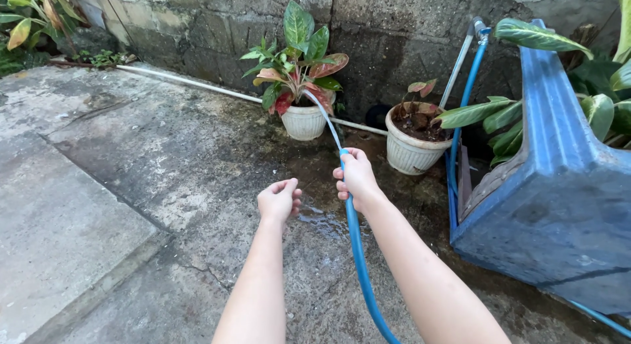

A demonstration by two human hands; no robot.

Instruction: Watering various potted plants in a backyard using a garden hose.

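My right hand point(357, 176) grips the end of a blue garden hose point(358, 252) that runs back under my forearm. A thin stream of water point(327, 117) arcs from the hose end up to a white pot point(303, 122) holding a plant with green and red leaves point(297, 61). My left hand point(279, 199) hovers beside the right one, fingers loosely curled, holding nothing. Below the hands the concrete is wet, with a small puddle point(322, 220).
A second white pot point(411, 147) with a small reddish plant stands to the right. A big blue plastic stand point(559, 186) tilts at far right among leafy plants. A white pipe point(190, 83) and a tap point(478, 29) line the stone wall point(394, 41).
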